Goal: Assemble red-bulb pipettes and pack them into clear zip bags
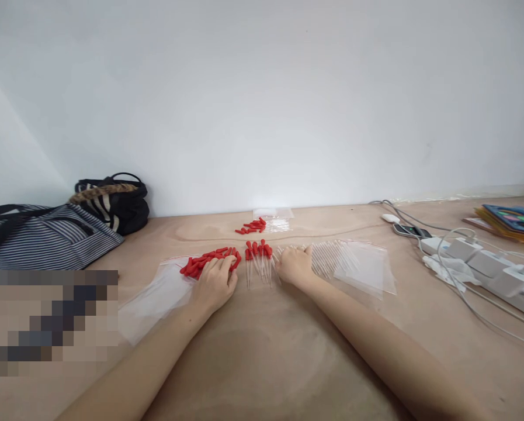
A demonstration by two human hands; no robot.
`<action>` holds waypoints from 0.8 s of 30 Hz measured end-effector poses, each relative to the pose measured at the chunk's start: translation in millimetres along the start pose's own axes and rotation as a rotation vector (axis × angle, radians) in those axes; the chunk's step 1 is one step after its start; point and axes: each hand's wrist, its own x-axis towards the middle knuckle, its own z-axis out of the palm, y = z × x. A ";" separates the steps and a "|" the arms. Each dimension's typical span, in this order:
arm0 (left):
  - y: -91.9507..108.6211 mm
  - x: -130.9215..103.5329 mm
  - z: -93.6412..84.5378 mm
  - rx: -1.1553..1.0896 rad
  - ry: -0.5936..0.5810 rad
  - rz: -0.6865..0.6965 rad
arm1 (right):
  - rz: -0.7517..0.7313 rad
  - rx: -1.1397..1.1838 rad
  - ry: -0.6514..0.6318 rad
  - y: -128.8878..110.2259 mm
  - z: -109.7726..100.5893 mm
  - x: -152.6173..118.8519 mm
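My left hand (217, 282) lies over a pile of red rubber dropper bulbs (198, 264), fingers stretched out and a little apart, touching the bulbs. The pile rests on a clear plastic bag (163, 299). My right hand (294, 266) is closed at the left end of a row of thin glass dropper tubes (329, 258), with its fingers curled down on them. What its fingertips pinch is mostly hidden. Between my hands lies a group of droppers (258, 257), red bulbs fitted on glass tubes, tips pointing toward me. Another clear bag (367, 269) lies under the tubes.
Farther back are more red bulbs (252, 225) and glass tubes (279, 224) by a small bag. A striped bag (55, 237) and a black bag (128, 207) stand left. At right are a power strip with white chargers (492, 266), cables and colourful booklets (511, 221).
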 end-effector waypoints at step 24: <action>53.2 -17.3 -23.0 -0.629 -0.254 0.064 | -0.590 0.127 0.010 58.8 -12.3 -59.8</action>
